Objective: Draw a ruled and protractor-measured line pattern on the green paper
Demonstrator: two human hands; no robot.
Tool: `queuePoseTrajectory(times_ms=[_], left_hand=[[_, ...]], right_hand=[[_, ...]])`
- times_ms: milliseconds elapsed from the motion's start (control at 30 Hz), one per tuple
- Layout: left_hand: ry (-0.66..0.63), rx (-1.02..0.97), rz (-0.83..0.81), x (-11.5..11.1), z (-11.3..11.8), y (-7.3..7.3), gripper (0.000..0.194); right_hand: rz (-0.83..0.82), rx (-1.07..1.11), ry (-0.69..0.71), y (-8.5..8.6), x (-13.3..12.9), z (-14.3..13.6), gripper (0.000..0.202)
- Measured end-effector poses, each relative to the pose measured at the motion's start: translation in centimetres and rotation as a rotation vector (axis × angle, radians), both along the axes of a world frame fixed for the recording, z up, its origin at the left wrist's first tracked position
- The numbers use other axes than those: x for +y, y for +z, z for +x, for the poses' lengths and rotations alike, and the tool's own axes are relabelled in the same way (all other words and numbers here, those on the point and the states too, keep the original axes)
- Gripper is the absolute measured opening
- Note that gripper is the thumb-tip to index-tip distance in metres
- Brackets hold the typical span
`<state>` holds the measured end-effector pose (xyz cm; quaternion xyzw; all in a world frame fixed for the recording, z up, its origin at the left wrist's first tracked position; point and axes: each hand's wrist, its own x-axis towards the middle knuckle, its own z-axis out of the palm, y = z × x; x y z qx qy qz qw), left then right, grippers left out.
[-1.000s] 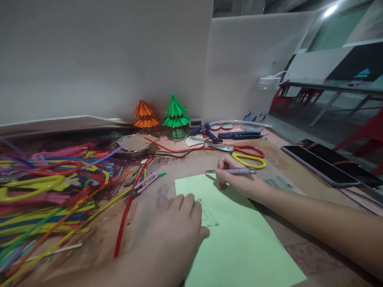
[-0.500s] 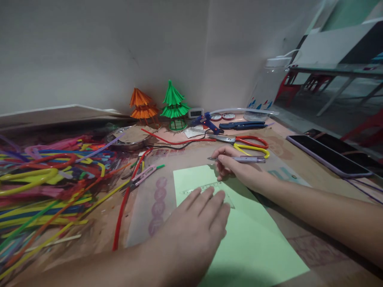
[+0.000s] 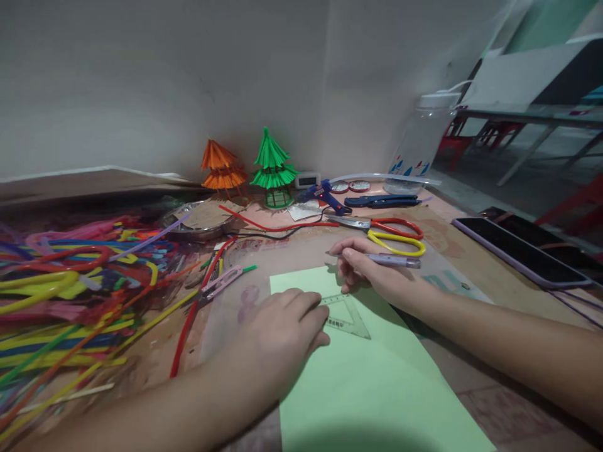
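Head view: a clear set square [image 3: 346,326] lies on green paper [image 3: 367,376], near the paper's far edge and well in from the right edge of the desk [image 3: 490,270].
Left hand [image 3: 282,329]: over the set square's left part, fingers close together and slightly curled; I cannot tell how firmly they press.
Right hand [image 3: 358,260]: fingers pinching a pen [image 3: 396,259], nearly level, its tip pointing left past the paper's far edge.
Steadying: fingertips spread wider on the plastic, clear of the guiding edge, should stop it pivoting.
Pen angle: a steeper tip, snug against that edge, would likely track truer.
Elbow room: scissors [image 3: 362,222] sit just beyond the right hand, toward the desk's back edge; best not nudged.
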<state>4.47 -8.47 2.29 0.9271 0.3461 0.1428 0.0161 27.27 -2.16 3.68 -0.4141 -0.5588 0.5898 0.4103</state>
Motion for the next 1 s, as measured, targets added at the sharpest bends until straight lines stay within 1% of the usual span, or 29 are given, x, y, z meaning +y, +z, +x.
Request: queuePoseTrajectory(times_ms=[67,100,233,367,433,533,633,700,800,867,900,933,967,1000], left_hand=[[-0.012,-0.014,-0.005,1.0,-0.1,-0.4,0.009],[-0.008,-0.024,-0.002,1.3,0.0,-0.6,0.008],[0.024,-0.105,0.063,1.7,0.2,-1.4,0.015],[-0.03,-0.16,0.187,2.7,0.3,-2.2,0.023],[-0.066,-0.171,0.237,3.1,0.2,-2.4,0.024],[-0.1,-0.189,0.252,3.1,-0.3,-2.0,0.019],[-0.147,-0.202,0.235,3.1,-1.0,-1.1,0.017],[-0.189,-0.217,0.224,3.1,-1.4,-0.6,0.02],[-0.244,-0.277,0.185,2.6,-1.8,0.0,0.023],[-0.246,-0.348,0.141,1.6,-1.7,0.3,0.027],[-0.201,-0.403,0.119,1.1,-1.6,0.5,0.032],[-0.182,-0.463,0.067,0.6,-1.5,0.7,0.032],[-0.199,-0.511,0.02,0.2,-1.3,1.0,0.027],[-0.209,-0.527,-0.044,0.0,-1.2,1.3,0.025]], right_hand=[[0.008,0.008,0.003,-0.3,0.1,0.0,0.046],[0.017,0.006,0.005,-0.4,0.1,0.0,0.05],[0.076,0.002,0.012,-1.1,0.1,-0.1,0.059],[0.156,-0.003,0.024,-2.0,0.4,-0.2,0.058],[0.197,-0.007,0.06,-2.2,0.3,-0.1,0.056],[0.265,-0.023,0.156,-1.6,-0.6,0.3,0.047],[0.36,-0.106,0.341,-0.1,-2.0,0.7,0.034],[0.397,-0.184,0.46,0.9,-2.9,0.9,0.033],[0.38,-0.199,0.544,2.1,-3.7,1.0,0.036],[0.357,-0.18,0.565,2.5,-3.9,1.0,0.04],[0.339,-0.175,0.544,2.6,-3.9,1.0,0.044],[0.334,-0.15,0.498,2.6,-3.7,0.9,0.046],[0.315,-0.083,0.441,2.5,-3.5,0.9,0.048],[0.265,-0.033,0.413,2.3,-3.2,0.8,0.049]])
